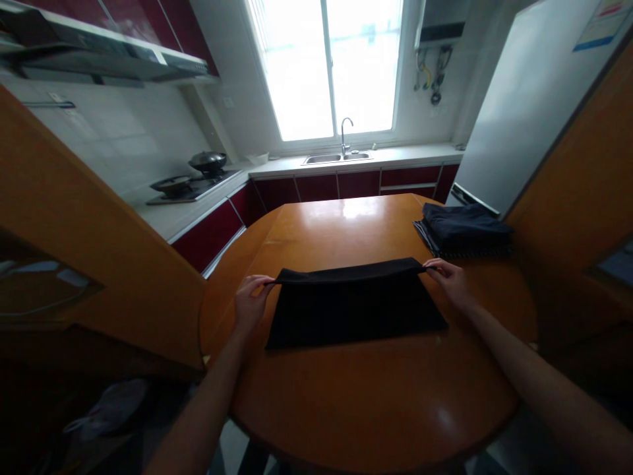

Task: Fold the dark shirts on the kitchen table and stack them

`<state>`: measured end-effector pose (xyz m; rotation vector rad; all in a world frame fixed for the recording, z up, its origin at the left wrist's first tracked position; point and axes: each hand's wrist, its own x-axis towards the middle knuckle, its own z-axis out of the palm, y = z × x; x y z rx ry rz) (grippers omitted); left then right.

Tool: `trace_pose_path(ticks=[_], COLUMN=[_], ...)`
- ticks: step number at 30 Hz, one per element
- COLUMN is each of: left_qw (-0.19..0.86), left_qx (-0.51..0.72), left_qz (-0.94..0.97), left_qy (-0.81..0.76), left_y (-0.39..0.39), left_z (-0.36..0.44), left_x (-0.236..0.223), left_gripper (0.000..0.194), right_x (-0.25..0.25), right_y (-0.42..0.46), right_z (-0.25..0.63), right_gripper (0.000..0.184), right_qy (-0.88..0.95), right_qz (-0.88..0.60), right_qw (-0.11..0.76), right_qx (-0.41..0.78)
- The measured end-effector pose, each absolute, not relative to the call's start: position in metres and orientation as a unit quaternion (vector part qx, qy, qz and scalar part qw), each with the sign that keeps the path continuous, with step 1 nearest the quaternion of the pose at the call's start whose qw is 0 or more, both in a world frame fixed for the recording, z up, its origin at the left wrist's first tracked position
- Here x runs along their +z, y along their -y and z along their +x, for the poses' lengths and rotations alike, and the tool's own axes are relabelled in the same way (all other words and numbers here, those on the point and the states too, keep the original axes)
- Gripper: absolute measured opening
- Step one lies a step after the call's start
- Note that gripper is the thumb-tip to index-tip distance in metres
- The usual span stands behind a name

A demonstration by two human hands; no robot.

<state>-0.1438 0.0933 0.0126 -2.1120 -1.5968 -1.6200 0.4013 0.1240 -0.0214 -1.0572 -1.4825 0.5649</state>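
Note:
A black cloth [356,313] lies on the wooden table in front of me, its far edge lifted and partly folded over toward me. At that edge's left corner, my left hand [252,300] pinches the fabric between thumb and fingers. My right hand [450,280] grips the opposite corner in the same way, so the raised strip stretches between both hands. The near part of the cloth rests flat. What kind of garment or cloth it is, I cannot tell.
A stack of folded dark clothes [462,227] sits at the table's [366,402] back right. Beyond are a counter with a sink [324,158], a stove with a wok [171,186] and a lidded pot [208,161], and a fridge [524,99] on the right.

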Motion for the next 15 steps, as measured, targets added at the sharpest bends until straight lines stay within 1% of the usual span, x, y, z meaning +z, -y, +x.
trace_pose_path(ticks=[3,6,10,15], left_qw=[0.008,-0.019,-0.024,-0.041], left_qx=[-0.487,-0.428,-0.374,-0.381], left_qz=[-0.71,-0.753,-0.79,-0.783], left_qy=[0.509,0.499,0.485,0.49], left_y=[-0.05,-0.016,0.004,0.007], left_z=[-0.148,-0.153,-0.157,-0.158], left_x=[0.013,0.008,-0.001,-0.006], left_gripper=[0.022,0.021,0.017,0.018], right_x=[-0.021,-0.028,-0.034,-0.029], right_y=[-0.09,-0.062,-0.044,-0.036], right_z=[0.412,0.422,0.43,0.432], right_gripper=[0.022,0.017,0.014,0.01], right_qy=[0.682,0.738,0.791,0.806], right_qz=[-0.436,-0.435,-0.424,-0.407], right_qw=[0.55,0.49,0.422,0.417], right_qx=[0.206,0.165,0.128,0.105])
